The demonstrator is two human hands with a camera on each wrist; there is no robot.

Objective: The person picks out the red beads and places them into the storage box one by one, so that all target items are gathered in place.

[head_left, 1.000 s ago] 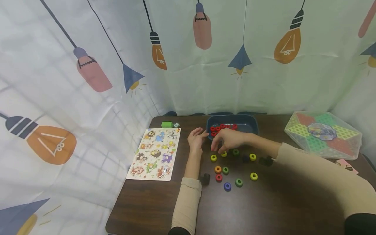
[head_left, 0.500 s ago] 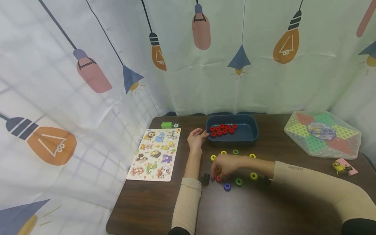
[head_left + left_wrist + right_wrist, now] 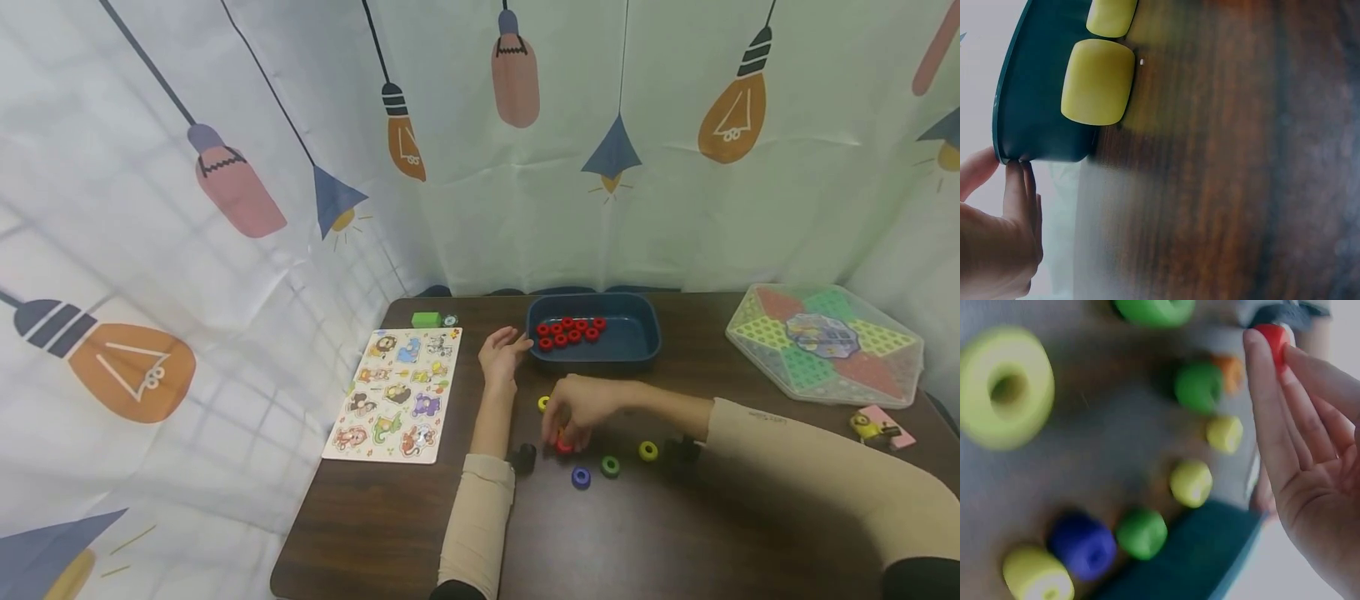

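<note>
My right hand point(image 3: 588, 402) hovers low over the table in front of the tray. Between its thumb and fingertips it pinches a small thick red ring point(image 3: 1274, 344). A dark blue tray point(image 3: 600, 357) stands at the back, with several red rings point(image 3: 574, 336) at its left side. My left hand point(image 3: 498, 360) stays at the tray's left end, and its straight fingers touch the rim there in the left wrist view. Loose rings lie on the table near my right hand: a blue ring point(image 3: 581, 477), a green ring point(image 3: 610, 466) and a yellow ring point(image 3: 648, 451). An orange ring point(image 3: 1230, 374) shows in the right wrist view.
An animal puzzle board point(image 3: 397, 396) lies left of my left arm, with a green block point(image 3: 427, 319) behind it. At the right are a hexagonal clear game box point(image 3: 825, 342) and a small yellow figure point(image 3: 866, 427) on a pink card. A patterned curtain hangs behind the table.
My right hand has moved from beside the tray toward the table's front to the red ring, and now lifts it slightly back toward the tray. My left hand has not moved.
</note>
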